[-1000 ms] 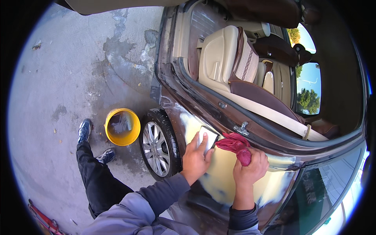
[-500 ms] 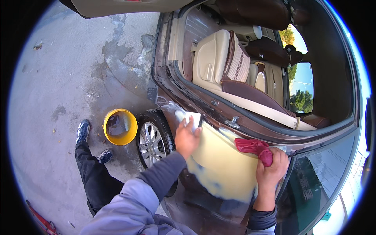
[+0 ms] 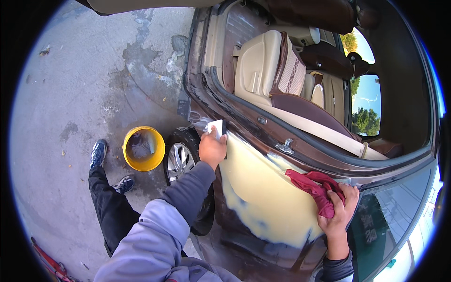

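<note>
Concrete (image 3: 80, 84) flanks a car (image 3: 305, 160), its patch (image 3: 268, 192) now barer: left hand (image 3: 212, 149) grips a block (image 3: 216, 124) at the patch's left end, right hand (image 3: 340, 211) (well apart) a rag (image 3: 318, 190) at its right.

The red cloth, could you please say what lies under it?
The pale-yellow patch on the brown car panel shows beside the red cloth; the surface directly beneath it is hidden.
</note>
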Tool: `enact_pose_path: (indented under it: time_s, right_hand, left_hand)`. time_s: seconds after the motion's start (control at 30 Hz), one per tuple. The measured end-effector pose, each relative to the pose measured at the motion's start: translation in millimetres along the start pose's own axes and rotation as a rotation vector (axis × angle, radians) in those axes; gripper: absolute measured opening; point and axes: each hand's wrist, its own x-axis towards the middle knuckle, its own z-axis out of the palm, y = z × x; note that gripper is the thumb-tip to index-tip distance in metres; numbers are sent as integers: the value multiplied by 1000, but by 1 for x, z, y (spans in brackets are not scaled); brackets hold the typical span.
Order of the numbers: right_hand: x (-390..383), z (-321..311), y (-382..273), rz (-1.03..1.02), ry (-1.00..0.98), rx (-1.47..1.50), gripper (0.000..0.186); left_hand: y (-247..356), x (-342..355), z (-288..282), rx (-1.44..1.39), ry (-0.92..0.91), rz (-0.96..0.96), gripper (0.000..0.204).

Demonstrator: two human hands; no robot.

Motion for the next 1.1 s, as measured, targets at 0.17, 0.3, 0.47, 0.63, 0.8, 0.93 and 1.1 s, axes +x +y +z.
enact_pose_path:
  time_s: [0.17, 0.3, 0.47, 0.63, 0.8, 0.93, 1.1]
  right_hand:
    - [9, -16, 8, -68, -127, 49, 55]
    - [12, -21, 20, -129, -189, 93, 59]
    - [8, -18, 31, -199, -103, 104, 53]
    - [9, -16, 30, -194, -137, 124, 54]
    - [12, -18, 30, -209, -142, 105, 55]
    - [8, -17, 30, -184, -141, 114, 53]
    - [6, -15, 29, -178, -137, 90, 52]
  left_hand:
    - [4, -37, -6, 128, -135, 124, 70]
    - [-8, 12, -15, 58, -59, 2, 68]
    - [1, -11, -14, 200, -199, -70, 72]
    - [-32, 27, -17, 137, -124, -144, 62]
    - [-27, 7, -21, 239, -103, -20, 69]
    - [-33, 25, -27, 83, -147, -234, 66]
    - [-51, 0, -17, 273, -159, 4, 68]
